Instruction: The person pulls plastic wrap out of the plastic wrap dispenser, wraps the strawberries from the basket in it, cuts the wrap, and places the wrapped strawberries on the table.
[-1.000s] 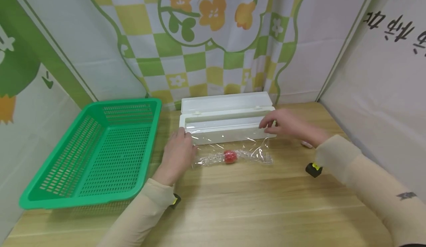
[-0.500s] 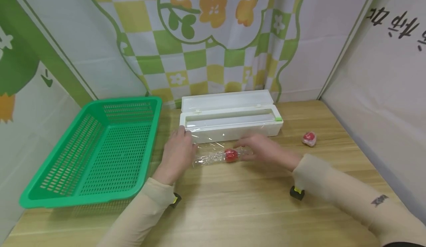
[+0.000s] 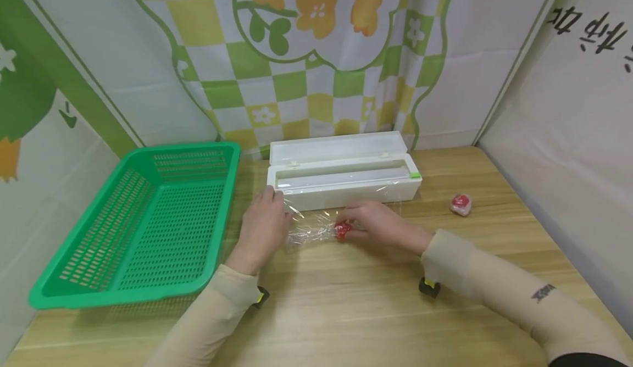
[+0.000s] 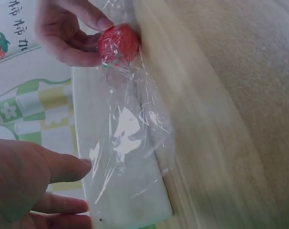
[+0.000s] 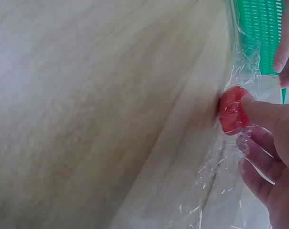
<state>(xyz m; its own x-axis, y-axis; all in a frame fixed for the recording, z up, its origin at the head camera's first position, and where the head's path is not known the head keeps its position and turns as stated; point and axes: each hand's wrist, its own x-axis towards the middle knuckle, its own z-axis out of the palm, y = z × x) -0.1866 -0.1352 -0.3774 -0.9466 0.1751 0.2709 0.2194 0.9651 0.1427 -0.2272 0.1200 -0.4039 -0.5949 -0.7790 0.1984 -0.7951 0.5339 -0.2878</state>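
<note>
A small round red item [image 3: 341, 231] lies in clear cling film [image 3: 309, 235] in front of a long white cling film box [image 3: 346, 195], whose lid [image 3: 341, 146] stands open. My right hand [image 3: 373, 223] pinches the red item through the film, thumb on one side, fingers at the other, as the right wrist view shows. My left hand [image 3: 264, 224] rests at the box's left front corner, fingertips on its rim. The thumb [image 4: 70, 168] and fingers of that hand lie fairly straight beside the film in the left wrist view. Film stretches from the box down to the red item.
A green perforated basket [image 3: 225, 224] stands on the left of the wooden table [image 3: 356, 312]. Another film-wrapped red item [image 3: 461, 204] sits to the right of the box. A green slider [image 3: 414, 175] marks the box's right end. A patterned curtain [image 3: 306, 89] hangs behind.
My right hand has moved from the box's right end down and left to the red item, and now pinches it. The left hand stays at the box corner.
</note>
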